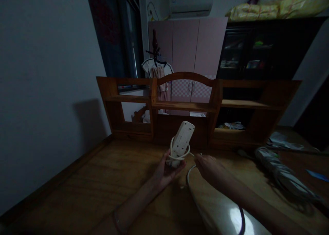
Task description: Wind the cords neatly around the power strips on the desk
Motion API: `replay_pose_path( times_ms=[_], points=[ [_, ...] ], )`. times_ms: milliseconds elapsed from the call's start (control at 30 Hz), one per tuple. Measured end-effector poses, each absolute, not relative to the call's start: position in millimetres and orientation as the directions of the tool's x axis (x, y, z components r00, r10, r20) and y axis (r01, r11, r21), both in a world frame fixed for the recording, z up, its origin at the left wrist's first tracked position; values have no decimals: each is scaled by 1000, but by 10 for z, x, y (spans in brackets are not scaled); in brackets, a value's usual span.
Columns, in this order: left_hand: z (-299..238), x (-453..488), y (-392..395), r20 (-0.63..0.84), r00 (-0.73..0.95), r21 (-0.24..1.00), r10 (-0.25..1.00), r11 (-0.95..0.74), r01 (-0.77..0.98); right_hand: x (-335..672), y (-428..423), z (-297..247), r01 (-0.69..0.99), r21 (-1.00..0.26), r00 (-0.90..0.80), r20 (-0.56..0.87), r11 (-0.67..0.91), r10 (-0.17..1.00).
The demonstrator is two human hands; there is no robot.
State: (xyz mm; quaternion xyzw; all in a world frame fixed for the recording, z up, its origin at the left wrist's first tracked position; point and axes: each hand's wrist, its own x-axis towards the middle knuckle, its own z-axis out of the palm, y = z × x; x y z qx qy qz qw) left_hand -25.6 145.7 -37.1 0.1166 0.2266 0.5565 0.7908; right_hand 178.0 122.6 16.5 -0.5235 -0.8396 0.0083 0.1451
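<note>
A white power strip (183,139) is tilted upward in my left hand (164,171), whose fingers and thumb close round its lower end. Its white cord (177,158) loops round the lower part of the strip. From the strip the cord runs right to my right hand (208,166), closed on it just beside the strip. Below that hand a length of cord (189,180) curves down over the desk top toward the bottom edge. My right fingertips are partly hidden by the back of the hand.
The wooden desk (97,173) has a shelf unit (185,106) along its back. At the right lies another power strip wrapped in cord (280,170), with a blue item (317,175) beyond it. A wall (51,91) bounds the left side.
</note>
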Motion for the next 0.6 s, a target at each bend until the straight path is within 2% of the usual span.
replay_pose_path(
  times_ms=[33, 100, 167, 200, 267, 400, 600],
  points=[
    [-383, -278, 1465, -193, 326, 452, 925, 379, -808, 1797, 1277, 198, 861, -228, -401, 243, 454, 883],
    [-415, -320, 1474, -116, 428, 494, 896, 426, -758, 1860, 1396, 247, 753, -486, -366, 249, 443, 896],
    [-450, -344, 1467, -46, 518, 544, 854, 457, -704, 1948, 1515, 264, 532, -766, -336, 202, 362, 920],
    [-466, -347, 1459, -15, 557, 569, 830, 465, -678, 1994, 1566, 260, 430, -850, -335, 162, 303, 928],
    [-490, -343, 1440, 38, 621, 619, 783, 470, -630, 2075, 1639, 236, 340, -915, -349, 91, 216, 933],
    [-506, -360, 1407, 126, 733, 733, 669, 435, -523, 2155, 1709, 174, 228, -965, -388, 32, 130, 921],
    [-515, -418, 1344, 97, 894, 866, 437, 406, -292, 2209, 1935, 327, 104, -985, -351, 93, 138, 932]
  ],
)
